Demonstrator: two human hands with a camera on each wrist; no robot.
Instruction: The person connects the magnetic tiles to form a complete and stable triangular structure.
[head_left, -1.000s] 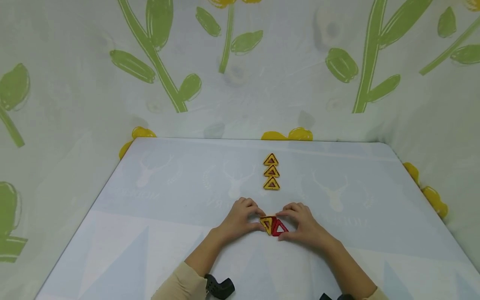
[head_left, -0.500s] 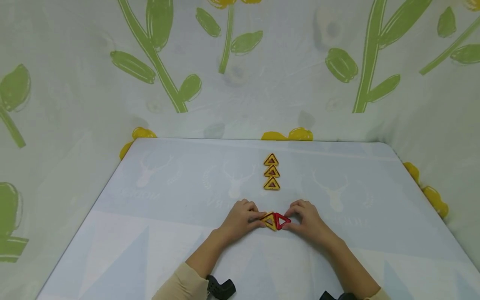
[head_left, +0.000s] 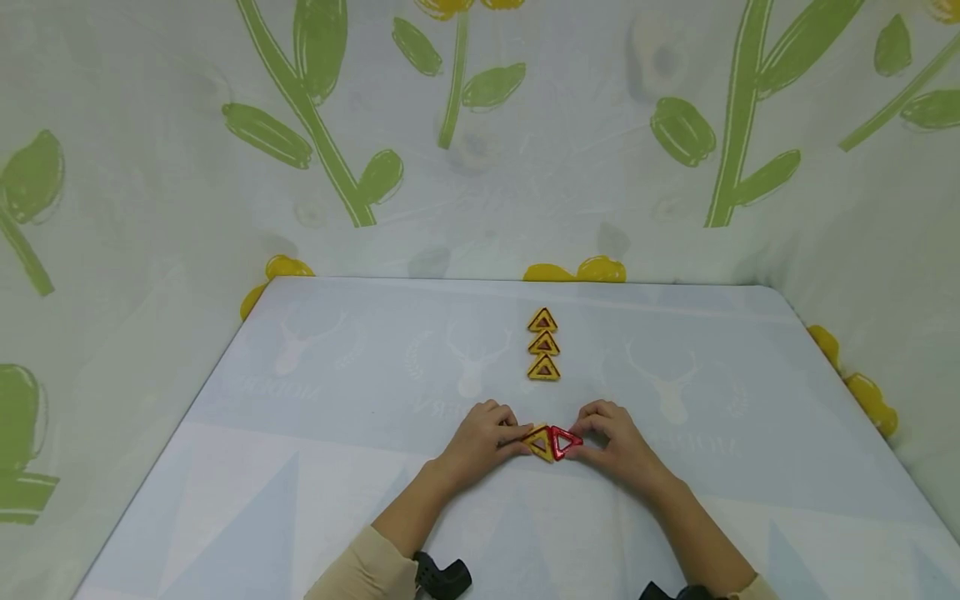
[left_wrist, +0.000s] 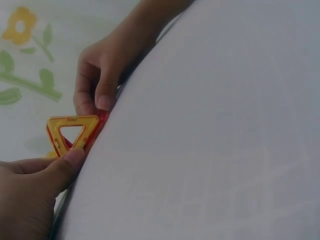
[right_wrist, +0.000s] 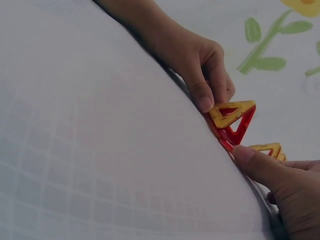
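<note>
Two triangular magnetic tile pieces stand side by side on the table in the head view, one with a yellow face (head_left: 546, 432) on the left, one red (head_left: 555, 443) on the right. My left hand (head_left: 477, 440) pinches the yellow-faced piece at its left corner. At the right corner of the red piece, my right hand (head_left: 621, 446) pinches between thumb and fingers. The left wrist view shows the yellow tile (left_wrist: 75, 121) tilted up with red behind it. From the right wrist, a red tile (right_wrist: 245, 126) leans against the yellow one; their exact joining is partly hidden by fingers.
Behind the hands, three yellow triangular pieces with reddish-brown centres, the nearest one (head_left: 543, 377) included, form a column pointing away. They rest on the pale blue and white patterned table (head_left: 360, 358). A light wall cloth (head_left: 562, 183) with green plants rises behind.
The two pieces have turned between the hands: the red one's point now faces right, and both sit slightly farther from me. The column of yellow pieces has stayed put.
</note>
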